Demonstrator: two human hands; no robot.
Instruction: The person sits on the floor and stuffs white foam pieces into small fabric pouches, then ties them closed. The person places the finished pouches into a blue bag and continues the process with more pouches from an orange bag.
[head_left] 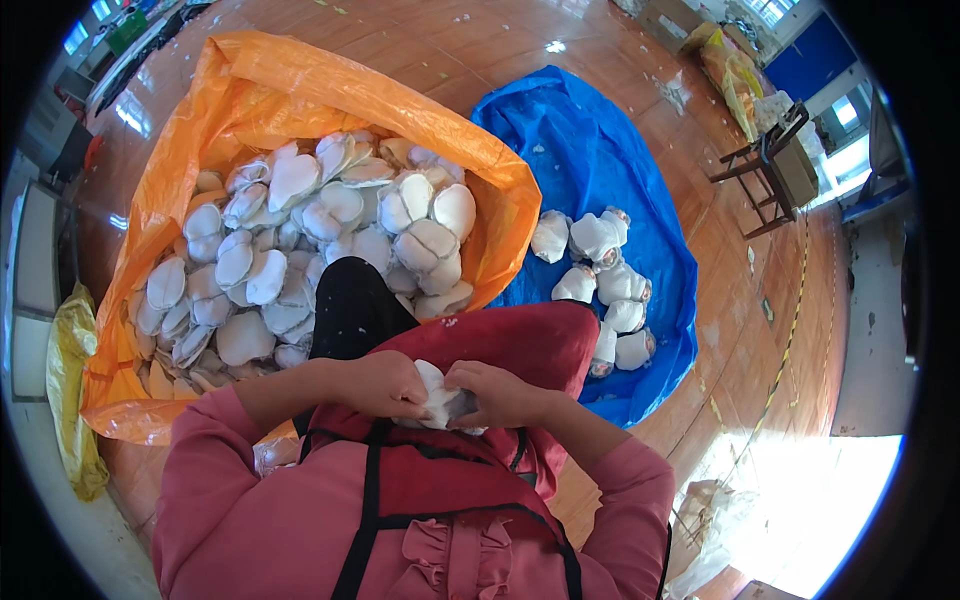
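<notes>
Just above my lap, my left hand [390,386] and my right hand [492,395] are closed on a white padded fabric piece [434,393] from either side. A greyish patch of it shows by my right fingers; the rest is hidden by my hands. Ahead on the left, an orange plastic sack [330,75] lies spread with its mouth wide, heaped with pale oval fabric pads [294,180], some stacked together. Ahead on the right, a blue plastic sheet or sack [545,120] holds several rounded white bundles [622,284].
A wooden chair [765,170] stands on the tiled floor [745,290] at the right. A yellow bag [75,390] lies along the left wall. Yellow and white bags [735,80] are piled at the far right. Clear plastic [715,525] lies near the bright patch at lower right.
</notes>
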